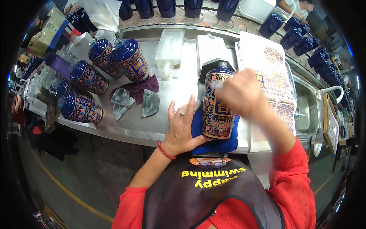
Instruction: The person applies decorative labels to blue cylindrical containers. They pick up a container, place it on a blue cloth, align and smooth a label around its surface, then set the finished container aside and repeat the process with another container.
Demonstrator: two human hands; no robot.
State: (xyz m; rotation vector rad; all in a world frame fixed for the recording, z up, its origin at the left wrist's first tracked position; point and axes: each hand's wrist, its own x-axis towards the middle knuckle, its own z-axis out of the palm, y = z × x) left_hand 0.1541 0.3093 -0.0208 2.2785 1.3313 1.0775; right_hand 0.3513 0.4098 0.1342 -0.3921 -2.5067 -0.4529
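Note:
A dark blue patterned ceramic bottle (pixel 218 105) lies on a blue cloth (pixel 213 143) at the near edge of a steel worktable (pixel 126 128). My left hand (pixel 183 128) rests flat beside the bottle's left side, touching the cloth and steadying the bottle. My right hand (pixel 240 93) is blurred and sits over the bottle's upper right side; whether it holds anything is unclear.
Several more patterned blue bottles (pixel 129 59) lie on the table's left. A purple cloth (pixel 139 89) and grey shards (pixel 150 103) sit mid-table. Clear plastic moulds (pixel 169 47), a printed box (pixel 272 76), a sink (pixel 305 110) and plain blue bottles (pixel 301 38) surround.

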